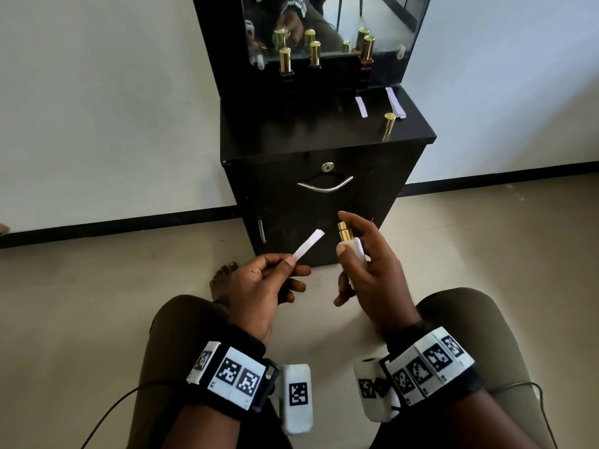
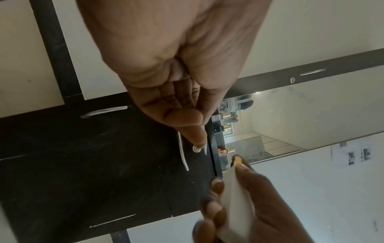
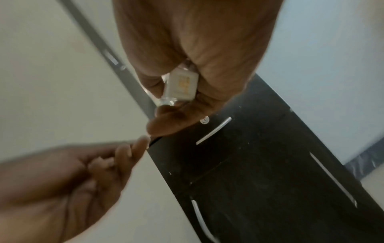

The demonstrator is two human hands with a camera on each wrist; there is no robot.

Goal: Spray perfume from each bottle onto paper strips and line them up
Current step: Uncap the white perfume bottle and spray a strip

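My left hand (image 1: 275,273) pinches the lower end of a white paper strip (image 1: 308,243) between thumb and forefinger, and the strip points up and right. Close beside it, my right hand (image 1: 363,254) grips a white perfume bottle (image 1: 353,251) with a bare gold nozzle (image 1: 343,231), forefinger arched over the top. The nozzle faces the strip, a short gap apart. The bottle (image 3: 180,85) fills my palm in the right wrist view. Its gold cap (image 1: 388,126) stands on the black cabinet top (image 1: 291,131). One strip (image 1: 361,106) lies there alone, and more strips (image 1: 396,102) lie further right.
Three gold-capped dark bottles (image 1: 286,64) (image 1: 315,55) (image 1: 366,56) stand along the mirror (image 1: 372,21) at the back of the cabinet. The cabinet front has a lock and a metal drawer handle (image 1: 325,186). My knees and a bare foot (image 1: 223,273) rest on the beige floor.
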